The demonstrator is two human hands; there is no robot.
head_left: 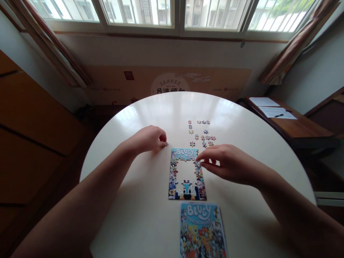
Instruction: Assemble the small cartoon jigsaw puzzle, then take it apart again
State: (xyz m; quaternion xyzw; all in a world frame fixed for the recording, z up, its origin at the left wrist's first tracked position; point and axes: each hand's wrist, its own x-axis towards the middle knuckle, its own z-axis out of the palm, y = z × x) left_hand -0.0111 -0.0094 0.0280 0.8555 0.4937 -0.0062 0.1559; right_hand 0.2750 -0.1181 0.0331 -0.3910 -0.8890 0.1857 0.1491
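Observation:
On the round white table lies a partly built jigsaw puzzle (185, 154) with "BLUEY" lettering along its top. Its border is joined, while the middle shows bare tabletop. My left hand (152, 139), left of the puzzle's top corner, is closed in a pinch on a small puzzle piece (167, 144), mostly covered by the fingertips. At the puzzle's upper right edge, my right hand (224, 162) has its fingertips on or just over the border, index finger and thumb slightly apart. Several loose puzzle pieces (205, 138) lie beyond the puzzle, some of them joined.
Below the puzzle lies a reference picture (202, 229) of the same design. The white table (139, 222) has a curved edge. At right, a wooden desk (285, 127) holds papers (276, 111) and a pen. Windows (139, 14) and a printed board (107, 80) are behind.

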